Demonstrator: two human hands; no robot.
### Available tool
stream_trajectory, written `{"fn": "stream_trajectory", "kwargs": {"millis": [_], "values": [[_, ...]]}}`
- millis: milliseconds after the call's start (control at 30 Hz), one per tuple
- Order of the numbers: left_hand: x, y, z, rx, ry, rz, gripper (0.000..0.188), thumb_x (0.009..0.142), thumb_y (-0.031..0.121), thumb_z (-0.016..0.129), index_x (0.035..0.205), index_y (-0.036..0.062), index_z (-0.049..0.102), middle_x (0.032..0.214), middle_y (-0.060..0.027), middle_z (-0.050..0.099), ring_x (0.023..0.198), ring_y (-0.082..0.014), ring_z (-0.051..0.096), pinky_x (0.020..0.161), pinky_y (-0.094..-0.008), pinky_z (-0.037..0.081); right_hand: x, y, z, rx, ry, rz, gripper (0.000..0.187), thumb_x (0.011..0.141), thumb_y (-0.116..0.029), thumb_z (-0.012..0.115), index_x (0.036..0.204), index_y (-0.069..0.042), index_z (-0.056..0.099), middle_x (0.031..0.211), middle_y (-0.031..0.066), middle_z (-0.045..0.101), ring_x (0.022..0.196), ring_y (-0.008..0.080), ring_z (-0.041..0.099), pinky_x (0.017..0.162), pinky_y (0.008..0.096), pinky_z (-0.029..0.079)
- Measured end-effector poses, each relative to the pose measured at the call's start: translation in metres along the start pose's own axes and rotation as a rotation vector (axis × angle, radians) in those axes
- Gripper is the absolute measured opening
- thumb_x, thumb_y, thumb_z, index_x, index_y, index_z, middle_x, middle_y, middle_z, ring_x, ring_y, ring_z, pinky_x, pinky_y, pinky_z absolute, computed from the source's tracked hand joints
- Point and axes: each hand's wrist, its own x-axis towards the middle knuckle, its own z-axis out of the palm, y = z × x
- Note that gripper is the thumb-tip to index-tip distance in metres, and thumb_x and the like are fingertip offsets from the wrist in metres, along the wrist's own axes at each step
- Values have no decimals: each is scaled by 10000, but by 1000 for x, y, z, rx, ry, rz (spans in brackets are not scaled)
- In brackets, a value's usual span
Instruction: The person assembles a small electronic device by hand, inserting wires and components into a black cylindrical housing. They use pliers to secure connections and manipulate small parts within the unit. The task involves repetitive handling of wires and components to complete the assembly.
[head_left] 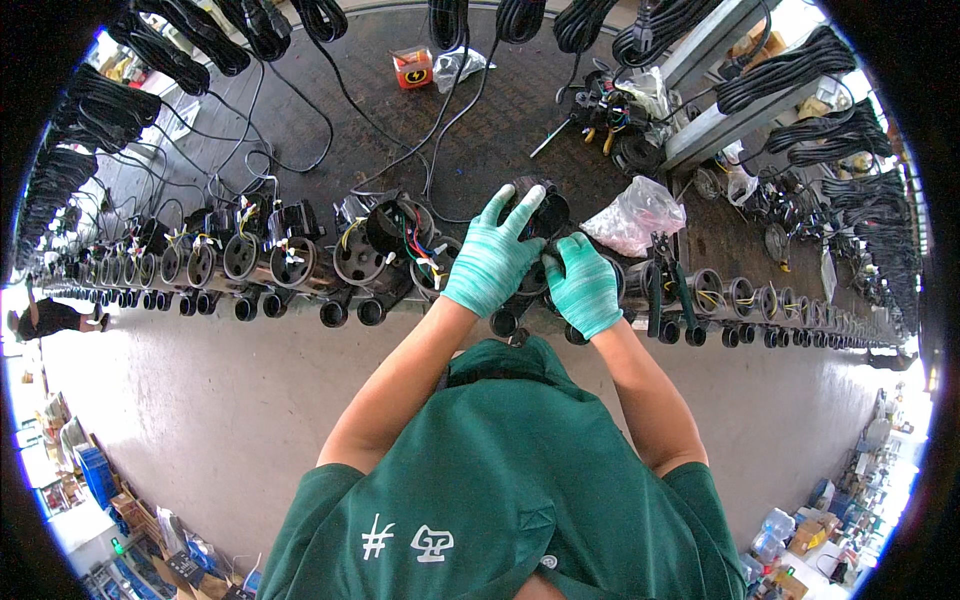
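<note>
Both my hands wear teal knitted gloves and work at the near edge of the dark bench. My left hand [495, 258] has two fingers stretched along a black round housing part [552, 212], with the thumb against its near side; it grips this part. Close beside it, my right hand [586, 288] has its fingers curled in toward the left thumb; what they pinch is hidden. Beneath both hands stands a black cylindrical housing, mostly covered, with a short pipe stub [504, 322] at the front. To the left, an open housing [430, 270] shows coloured wires.
Long rows of similar black housings [293, 262] line the bench edge. Green-handled pliers [670, 290] and a clear plastic bag [640, 215] lie right. Behind are a red-orange box [412, 68], a screwdriver [550, 138] and a metal post [715, 130]. Coiled black cables [265, 28] hang above.
</note>
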Motion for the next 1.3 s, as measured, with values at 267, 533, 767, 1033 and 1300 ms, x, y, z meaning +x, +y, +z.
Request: {"fn": "stream_trajectory", "kwargs": {"millis": [267,533,767,1033,1300], "values": [[-4,-2,1,155,2,121,254,785,263,850,1030,198,838,1538,-96,567,1423,-418,463,1120,-483,479,-3,0,10,354,16,235,163,929,-150,733,958,3,683,935,233,719,840,461,692,741,493,549],[-4,-6,3,71,32,137,283,717,142,873,996,167,832,1380,-53,667,1370,-403,512,1153,-466,451,2,6,8,379,-64,338,234,944,-195,731,966,32,678,929,280,717,879,476,696,742,488,537],[-8,-16,13,33,49,149,219,723,85,848,938,121,823,1058,-39,742,1309,-374,577,1159,-453,441,17,6,4,535,-237,486,212,961,-200,715,910,0,670,830,204,714,739,364,699,608,424,526],[-6,-15,10,7,88,173,201,701,80,829,895,132,823,989,-1,744,1230,-330,626,1176,-473,419,10,9,-16,1068,-381,806,115,984,-160,686,999,-47,702,785,108,645,665,201,661,523,329,499],[-5,-17,13,8,117,145,191,684,76,827,867,128,813,978,-14,746,1205,-351,634,1148,-479,454,3,11,-14,-118,-10,-267,250,930,-158,703,1179,-132,688,1066,97,682,858,311,721,689,422,590]]}}
